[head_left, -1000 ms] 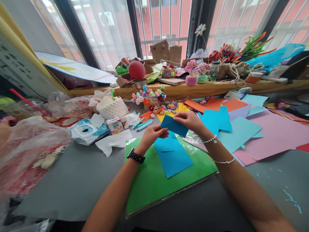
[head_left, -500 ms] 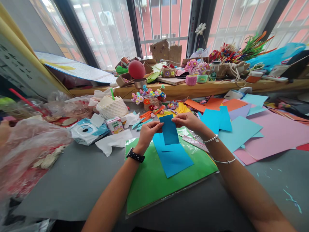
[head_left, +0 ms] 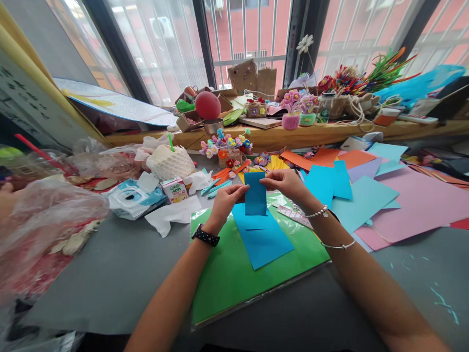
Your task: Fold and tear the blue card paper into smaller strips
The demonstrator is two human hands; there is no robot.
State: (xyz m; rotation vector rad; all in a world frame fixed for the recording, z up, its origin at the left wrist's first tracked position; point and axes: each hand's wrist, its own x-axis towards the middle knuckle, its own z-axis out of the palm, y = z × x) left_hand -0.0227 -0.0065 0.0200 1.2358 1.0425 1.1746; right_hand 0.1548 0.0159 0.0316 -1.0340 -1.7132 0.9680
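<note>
Between my two hands a small rectangle of blue paper (head_left: 255, 196) is held upright, pinched at its upper edges. My left hand (head_left: 227, 201) grips its left side with thumb and fingers. On the other side, my right hand (head_left: 285, 185) pinches the upper right corner. Below the raised piece lies a larger blue sheet (head_left: 264, 244), with a short dark slit or line across it. That sheet rests on a green pack of paper (head_left: 216, 288) in a clear sleeve. Just right of the pack, a pink-and-white ruler (head_left: 294, 215) lies partly behind my right wrist.
Sheets of teal paper (head_left: 364, 200) and pink paper (head_left: 432, 205) spread to the right. At the left are a wet-wipes pack (head_left: 132, 200), a small carton (head_left: 175, 189) and a plastic bag (head_left: 54, 210). Crocheted flowers (head_left: 227, 146) stand behind my hands. A hand (head_left: 5, 200) shows at the far left edge.
The small blue paper has turned a little more upright and shifted slightly left at its lower end. My right hand has moved slightly; both hands keep their pinch.
</note>
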